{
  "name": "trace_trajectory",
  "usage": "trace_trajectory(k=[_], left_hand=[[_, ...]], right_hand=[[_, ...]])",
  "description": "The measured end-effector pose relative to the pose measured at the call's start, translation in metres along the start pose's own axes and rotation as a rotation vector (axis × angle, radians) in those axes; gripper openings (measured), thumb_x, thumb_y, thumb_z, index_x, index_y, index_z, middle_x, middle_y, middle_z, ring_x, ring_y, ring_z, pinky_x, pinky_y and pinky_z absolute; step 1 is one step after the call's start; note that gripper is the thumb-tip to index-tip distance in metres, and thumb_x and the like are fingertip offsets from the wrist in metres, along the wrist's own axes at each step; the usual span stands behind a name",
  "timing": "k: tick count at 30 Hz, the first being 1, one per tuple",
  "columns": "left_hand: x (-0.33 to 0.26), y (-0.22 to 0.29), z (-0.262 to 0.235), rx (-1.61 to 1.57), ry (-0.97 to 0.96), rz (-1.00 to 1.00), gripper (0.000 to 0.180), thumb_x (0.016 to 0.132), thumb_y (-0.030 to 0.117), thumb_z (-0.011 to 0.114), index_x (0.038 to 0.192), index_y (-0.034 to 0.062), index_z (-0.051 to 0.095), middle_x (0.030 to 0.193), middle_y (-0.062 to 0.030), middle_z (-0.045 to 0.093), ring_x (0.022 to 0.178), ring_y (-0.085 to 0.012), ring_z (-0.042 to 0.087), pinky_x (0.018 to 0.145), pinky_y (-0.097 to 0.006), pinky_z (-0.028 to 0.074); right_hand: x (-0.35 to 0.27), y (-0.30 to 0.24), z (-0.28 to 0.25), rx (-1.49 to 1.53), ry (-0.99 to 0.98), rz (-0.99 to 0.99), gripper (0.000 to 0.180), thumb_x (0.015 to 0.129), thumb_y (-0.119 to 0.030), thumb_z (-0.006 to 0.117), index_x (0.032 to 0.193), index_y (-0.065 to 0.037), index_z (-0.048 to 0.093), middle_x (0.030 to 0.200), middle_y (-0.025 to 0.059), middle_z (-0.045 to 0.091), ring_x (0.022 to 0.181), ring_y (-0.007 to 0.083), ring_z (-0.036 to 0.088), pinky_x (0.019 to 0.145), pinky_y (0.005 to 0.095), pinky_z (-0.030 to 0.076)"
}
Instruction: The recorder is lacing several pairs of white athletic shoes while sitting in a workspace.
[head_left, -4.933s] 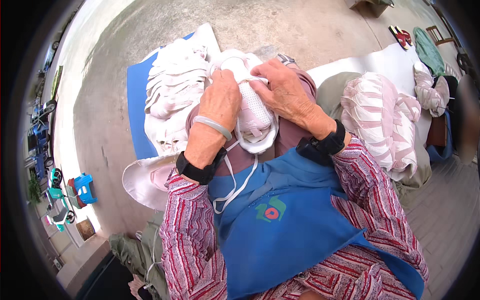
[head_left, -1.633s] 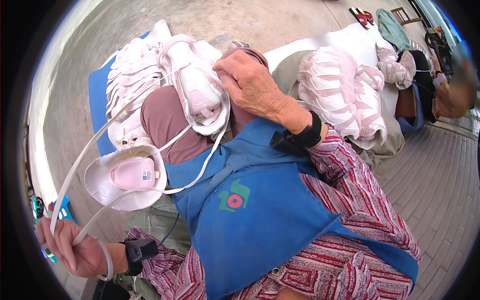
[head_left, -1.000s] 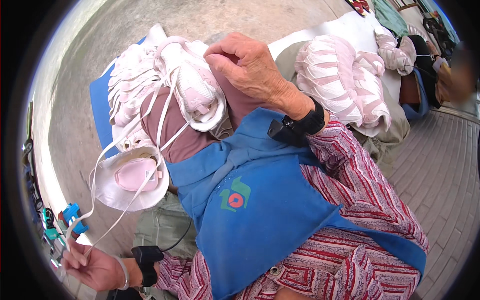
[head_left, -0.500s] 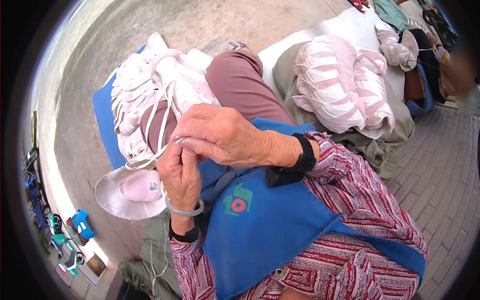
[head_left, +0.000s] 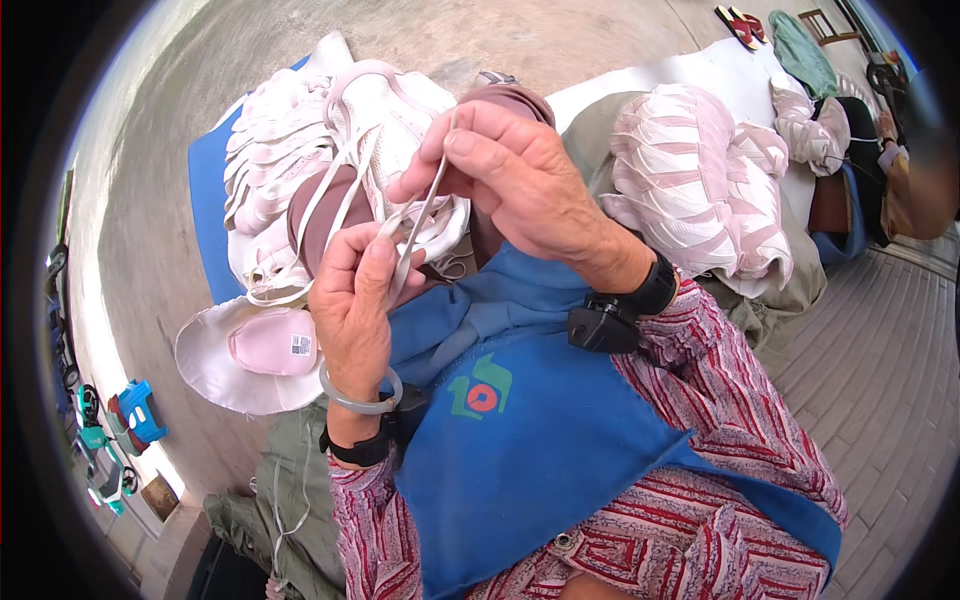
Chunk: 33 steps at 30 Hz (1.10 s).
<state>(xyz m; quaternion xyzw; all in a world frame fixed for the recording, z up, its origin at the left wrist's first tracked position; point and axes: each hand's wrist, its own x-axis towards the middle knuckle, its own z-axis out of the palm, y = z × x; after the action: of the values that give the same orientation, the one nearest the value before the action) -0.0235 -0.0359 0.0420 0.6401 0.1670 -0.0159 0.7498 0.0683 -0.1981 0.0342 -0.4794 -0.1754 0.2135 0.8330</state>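
A thin white shoelace (head_left: 431, 195) runs taut between my two hands above my lap. My left hand (head_left: 352, 305) pinches it between thumb and fingers, with a grey bangle at the wrist. Higher and to the right, my right hand (head_left: 525, 185) grips the lace at its fingertips. Just beyond them a white and pink shoe upper (head_left: 375, 105) lies over my knee, loose laces trailing from it. Left of my left hand is an upper's open end with a pink insole-like patch (head_left: 272, 342). My hands partly cover the upper on my lap.
A row of stacked shoe uppers (head_left: 265, 150) rests on a blue board (head_left: 208, 220) at left. Bundled pink and white uppers (head_left: 670, 180) sit on grey-green cloth at right. Red sandals (head_left: 742, 27) and another person's arm (head_left: 905, 195) show at far right; toy vehicles (head_left: 100, 450) stand at far left.
My hands have moved apart; the right one has gone up and to the right, drawing the shoelace out between them. The left hand has shifted slightly down and left.
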Motion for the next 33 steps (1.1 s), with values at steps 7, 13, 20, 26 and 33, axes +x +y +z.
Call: trace_trajectory(k=[7,13,20,26,33], left_hand=[[-0.077,0.09,-0.193,1.483,1.054,0.942,0.022,0.096,0.001,0.048,0.113,-0.0041,0.06,0.088,-0.0114,0.059,0.087,-0.0192,0.059,0.072,-0.03,0.053],[-0.06,0.072,-0.163,0.486,0.759,0.89,0.023,0.098,0.01,0.045,0.103,-0.0047,0.062,0.076,-0.0049,0.056,0.078,-0.0161,0.058,0.076,-0.033,0.053],[0.026,0.018,-0.048,0.279,0.15,0.322,0.022,0.098,0.009,0.045,0.11,0.0005,0.061,0.087,0.0011,0.056,0.061,-0.0023,0.04,0.054,-0.017,0.034],[0.086,-0.007,-0.038,0.741,0.188,0.445,0.022,0.094,0.01,0.049,0.107,-0.0019,0.061,0.097,-0.0157,0.065,0.084,-0.0269,0.064,0.077,-0.034,0.049],[0.105,-0.004,-0.046,0.879,-0.018,0.238,0.028,0.096,0.023,0.051,0.107,-0.0011,0.061,0.085,-0.0077,0.065,0.079,-0.0143,0.059,0.074,-0.027,0.046]], right_hand=[[-0.044,-0.19,-0.181,0.322,0.469,-0.552,0.014,0.098,-0.015,0.041,0.099,-0.002,0.049,0.063,-0.0016,0.038,0.049,0.0083,0.037,0.037,0.0215,0.029],[-0.031,-0.152,-0.152,-0.427,0.777,-0.53,0.022,0.095,-0.01,0.048,0.116,-0.003,0.049,0.071,0.0015,0.052,0.046,0.0057,0.038,0.039,0.0202,0.033],[0.036,-0.032,-0.061,-1.178,0.13,-0.381,0.022,0.088,-0.001,0.051,0.107,-0.002,0.062,0.08,0.0123,0.062,0.064,0.017,0.058,0.061,0.0296,0.049],[0.064,0.023,-0.043,-1.473,-0.05,-0.313,0.027,0.083,-0.008,0.056,0.109,-0.005,0.064,0.088,0.0151,0.06,0.078,0.0302,0.062,0.069,0.0375,0.049],[0.078,0.028,-0.049,-1.445,-0.208,-0.233,0.019,0.082,-0.016,0.059,0.095,-0.003,0.066,0.085,0.013,0.059,0.079,0.0323,0.061,0.071,0.0385,0.05]])
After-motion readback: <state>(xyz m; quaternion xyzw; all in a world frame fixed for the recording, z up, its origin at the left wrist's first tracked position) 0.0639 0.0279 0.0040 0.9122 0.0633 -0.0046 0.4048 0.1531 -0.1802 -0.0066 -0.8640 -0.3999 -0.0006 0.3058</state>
